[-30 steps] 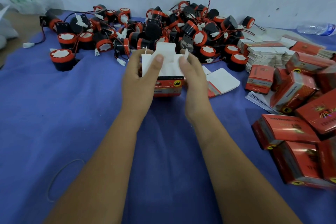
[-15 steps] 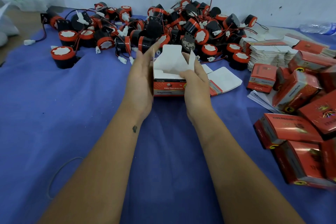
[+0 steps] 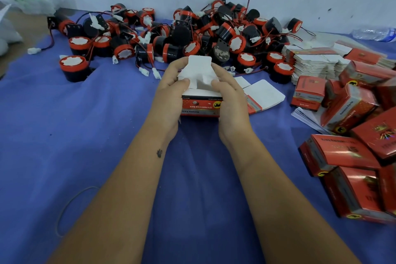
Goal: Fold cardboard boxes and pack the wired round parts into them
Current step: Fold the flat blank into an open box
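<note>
Left hand (image 3: 170, 92) clasping the left side of the small red box (image 3: 201, 106), thumb pressing a white side flap inward. Right hand (image 3: 230, 94) gripping the right side likewise, thumb bearing down on the opposite flap. Box held between both hands just above the blue-covered desk (image 3: 107, 135), its open end up, red printed face towards the camera, tall white top flap (image 3: 199, 64) upright behind the thumbs.

Just beside the right hand, a flat unfolded blank (image 3: 263, 94) lying white side up. Further back, along the wall, a heap of wired round parts (image 3: 192, 34), black and red with white connectors, one part (image 3: 72, 67) standing apart to the left. To the right, a stack of flat blanks (image 3: 315, 64), and nearer the camera a pile of closed red boxes (image 3: 353, 156). At far right by the wall, a clear plastic bottle (image 3: 372, 33) lying down.

Judged by the piles: a good number of boxes apparently done, yet many parts and blanks left, so well short of finished. Present box still being formed; whether anything sits inside, impossible to tell.

Against half a second earlier: flaps then standing open with both hands flat along the box's sides; thumbs now up over the rim, side flaps folded inward, box drawn a little nearer the camera.
</note>
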Tool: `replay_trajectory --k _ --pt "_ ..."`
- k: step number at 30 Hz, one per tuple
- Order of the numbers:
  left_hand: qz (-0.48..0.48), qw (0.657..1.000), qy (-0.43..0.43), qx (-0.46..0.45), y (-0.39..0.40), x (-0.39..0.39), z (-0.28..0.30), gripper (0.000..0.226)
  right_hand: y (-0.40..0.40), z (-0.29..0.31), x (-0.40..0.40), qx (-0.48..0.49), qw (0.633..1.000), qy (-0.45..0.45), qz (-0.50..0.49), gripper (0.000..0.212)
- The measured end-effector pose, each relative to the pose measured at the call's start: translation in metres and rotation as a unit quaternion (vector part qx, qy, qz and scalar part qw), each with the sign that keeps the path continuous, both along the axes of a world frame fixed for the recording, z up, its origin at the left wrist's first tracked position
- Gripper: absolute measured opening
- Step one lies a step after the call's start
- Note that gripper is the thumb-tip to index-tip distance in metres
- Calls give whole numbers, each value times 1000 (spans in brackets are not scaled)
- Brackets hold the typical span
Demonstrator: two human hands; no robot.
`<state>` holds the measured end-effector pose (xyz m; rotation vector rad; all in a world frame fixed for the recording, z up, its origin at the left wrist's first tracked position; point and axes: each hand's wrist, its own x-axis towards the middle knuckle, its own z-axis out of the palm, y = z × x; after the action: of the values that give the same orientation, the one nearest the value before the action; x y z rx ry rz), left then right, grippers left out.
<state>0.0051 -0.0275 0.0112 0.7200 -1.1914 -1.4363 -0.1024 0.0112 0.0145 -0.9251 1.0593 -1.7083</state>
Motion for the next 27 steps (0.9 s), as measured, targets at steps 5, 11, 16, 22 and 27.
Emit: replay_trajectory --k 5,11,16,22,27 --pt "12 1000 -1 6 2 0 0 42 1 1 0 -1 1000 25 -15 34" --pt "3 1000 -26 12 6 -2 -4 28 3 -1 -1 20 998 58 -19 15" --pt "44 998 -34 8 4 -3 -1 46 0 2 0 54 996 64 -20 30" --pt "73 996 -47 13 6 -4 2 50 -1 5 4 66 994 85 -28 49" --pt "67 996 -50 4 6 -2 2 51 0 7 6 66 993 88 -37 50"
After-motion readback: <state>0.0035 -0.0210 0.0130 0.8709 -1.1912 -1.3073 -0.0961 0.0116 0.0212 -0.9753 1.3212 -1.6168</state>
